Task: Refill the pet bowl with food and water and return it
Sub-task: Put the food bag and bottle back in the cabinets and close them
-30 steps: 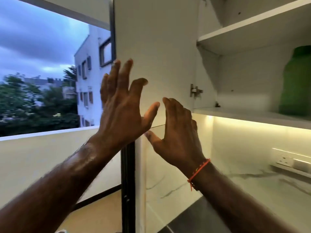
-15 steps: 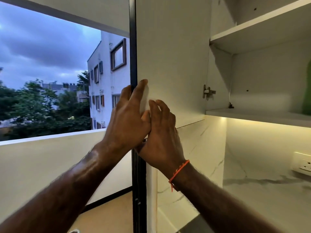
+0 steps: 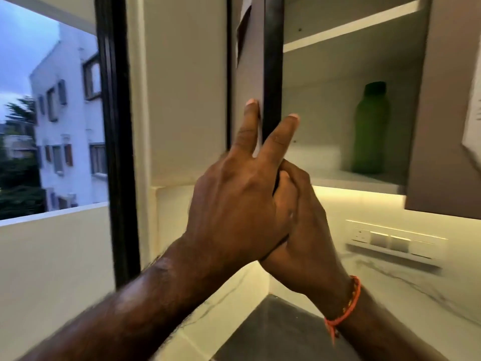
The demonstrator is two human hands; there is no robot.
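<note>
No pet bowl is in view. An upper cabinet door (image 3: 249, 61) stands nearly edge-on to me, half swung. My left hand (image 3: 234, 204) is raised to its lower edge, with two fingers stretched up on either side of that edge. My right hand (image 3: 307, 243), with an orange wrist thread, sits just behind and under the left, fingers curled around the door's bottom edge. Inside the cabinet a green bottle (image 3: 371, 131) stands upright on the lower shelf (image 3: 359, 181).
A second cabinet door (image 3: 447, 126) hangs open at the right. Below the lit cabinet underside are a wall socket panel (image 3: 395, 243), a marble backsplash and a dark countertop (image 3: 273, 332). A window (image 3: 52, 100) with a black frame is at the left.
Both hands closed onto the door's lower edge, and the door swung from flat open to nearly edge-on. The view shifted right, bringing the green bottle fully into sight.
</note>
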